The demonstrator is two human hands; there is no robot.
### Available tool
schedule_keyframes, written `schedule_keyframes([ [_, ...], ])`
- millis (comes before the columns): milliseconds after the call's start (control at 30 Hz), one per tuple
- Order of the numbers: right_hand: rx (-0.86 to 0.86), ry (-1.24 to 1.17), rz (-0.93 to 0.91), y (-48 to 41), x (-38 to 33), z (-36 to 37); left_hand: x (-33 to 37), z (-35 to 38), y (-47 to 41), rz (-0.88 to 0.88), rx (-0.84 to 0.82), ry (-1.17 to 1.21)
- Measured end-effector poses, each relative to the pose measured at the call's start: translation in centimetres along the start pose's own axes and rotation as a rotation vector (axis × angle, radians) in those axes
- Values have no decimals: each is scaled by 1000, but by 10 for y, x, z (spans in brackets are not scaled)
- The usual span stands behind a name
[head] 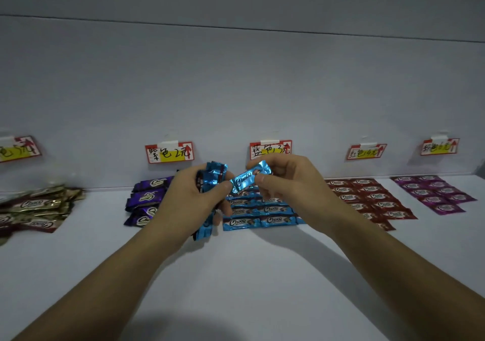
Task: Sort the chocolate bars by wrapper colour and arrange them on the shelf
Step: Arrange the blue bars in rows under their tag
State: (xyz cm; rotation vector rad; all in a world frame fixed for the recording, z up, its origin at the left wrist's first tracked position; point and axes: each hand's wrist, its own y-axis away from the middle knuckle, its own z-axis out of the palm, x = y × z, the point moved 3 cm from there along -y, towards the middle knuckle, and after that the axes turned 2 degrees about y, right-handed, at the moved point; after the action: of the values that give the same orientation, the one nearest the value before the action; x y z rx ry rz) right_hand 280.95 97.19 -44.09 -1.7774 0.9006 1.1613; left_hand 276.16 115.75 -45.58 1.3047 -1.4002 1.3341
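One blue-wrapped bar [250, 176] tilted above flat blue rows [262, 221], blue bundle [214, 174] upright just left.

The single wide-angle camera sits on the person's head, looking forward and a little down. It faces the pale back wall [236, 78] squarely, over the flat white shelf surface [262, 275]. The left hand [194, 196] and right hand [286, 180] are near, at mid-frame.

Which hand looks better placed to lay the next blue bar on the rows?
Probably right. The right hand pinches a single blue bar above the blue rows; the left hand grips a bundle of blue bars.
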Motion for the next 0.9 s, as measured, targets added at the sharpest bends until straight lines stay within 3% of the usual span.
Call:
schedule_keyframes([
  [200,-3,84,-59,9,22,4,-17,-8,-1,1,42,-24],
  [333,53,410,-276,13,29,-5,-22,-20,-10,-113,142,181],
  [500,-106,736,-445,19,30,16,-28,-19,-4,-226,145,372],
  [633,-274,897,-224,23,34,24,-29,-12,1,-292,137,514],
  [800,-419,882,-79,28,28,12,-29,-8,0,-326,160,768],
  [900,-383,844,-87,28,30,12,-30,-3,1,-318,184,923],
])
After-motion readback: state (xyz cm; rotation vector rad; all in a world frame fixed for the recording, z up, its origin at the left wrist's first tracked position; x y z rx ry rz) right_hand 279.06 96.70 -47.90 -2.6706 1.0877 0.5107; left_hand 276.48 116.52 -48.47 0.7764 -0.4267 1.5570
